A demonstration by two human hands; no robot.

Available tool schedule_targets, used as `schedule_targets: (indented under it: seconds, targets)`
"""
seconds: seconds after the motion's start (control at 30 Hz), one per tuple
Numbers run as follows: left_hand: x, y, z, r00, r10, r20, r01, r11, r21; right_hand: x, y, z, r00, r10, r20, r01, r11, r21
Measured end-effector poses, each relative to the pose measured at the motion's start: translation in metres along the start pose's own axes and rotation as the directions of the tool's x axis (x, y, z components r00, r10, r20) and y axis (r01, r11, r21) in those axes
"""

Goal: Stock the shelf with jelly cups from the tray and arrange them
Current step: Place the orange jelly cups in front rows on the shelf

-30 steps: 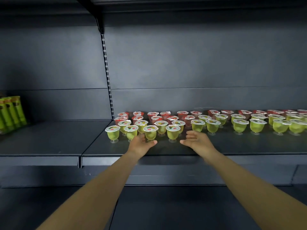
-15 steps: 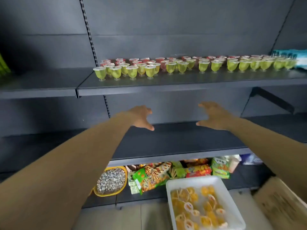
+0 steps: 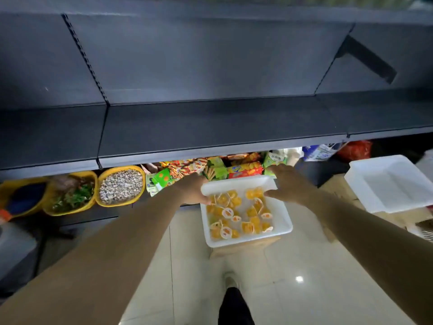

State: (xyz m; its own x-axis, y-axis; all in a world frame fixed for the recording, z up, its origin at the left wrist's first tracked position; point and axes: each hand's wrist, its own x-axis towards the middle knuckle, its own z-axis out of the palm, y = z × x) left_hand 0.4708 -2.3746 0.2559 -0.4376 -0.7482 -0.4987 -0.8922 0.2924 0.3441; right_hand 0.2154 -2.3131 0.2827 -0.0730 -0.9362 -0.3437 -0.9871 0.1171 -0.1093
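Note:
A white foam tray [image 3: 280,227] sits low in front of me on a cardboard box and holds several orange jelly cups [image 3: 236,213], most lying jumbled. My left hand [image 3: 193,190] reaches down to the tray's far left corner, its thumb over the rim, holding nothing. My right hand [image 3: 284,181] hovers over the far right corner with fingers spread and its thumb above the cups. The dark shelf [image 3: 222,127] above the tray is bare. The shelf with the green and red cups is out of view.
An empty white tray [image 3: 365,181] rests on boxes at the right. Snack packs [image 3: 243,170] crowd the bottom shelf just behind the tray. Yellow baskets [image 3: 120,185] of dry goods stand to the left. Pale floor tiles [image 3: 196,266] and my shoe [image 3: 234,303] lie below.
My view swung down from the stocked upper shelf to the floor tray. Both hands dropped from the shelf front to the tray's far corners, still holding nothing.

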Motion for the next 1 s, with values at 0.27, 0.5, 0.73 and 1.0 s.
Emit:
schedule_targets:
  seconds: [0.27, 0.5, 0.73, 1.0]
  targets:
    - [0.122, -0.015, 0.124, 0.958, -0.204, 0.2, 0.248, 0.941, -0.23, 0.092, 0.073, 0.117, 0.975, 0.014, 0.22, -0.061, 0.977, 0.205]
    - [0.24, -0.029, 0.218, 0.857, -0.414, 0.306, 0.501, 0.807, -0.312, 0.179, 0.137, 0.24, 0.912, -0.007, 0.409, -0.149, 0.926, 0.348]
    - [0.325, -0.046, 0.286, 0.75, -0.539, 0.384, 0.657, 0.674, -0.338, 0.223, 0.154, 0.356, 0.858, -0.057, 0.51, -0.182, 0.895, 0.407]
    - [0.365, -0.052, 0.307, 0.723, -0.582, 0.371, 0.678, 0.7, -0.222, 0.25, 0.146, 0.415, 0.852, -0.179, 0.491, -0.048, 0.909, 0.415]
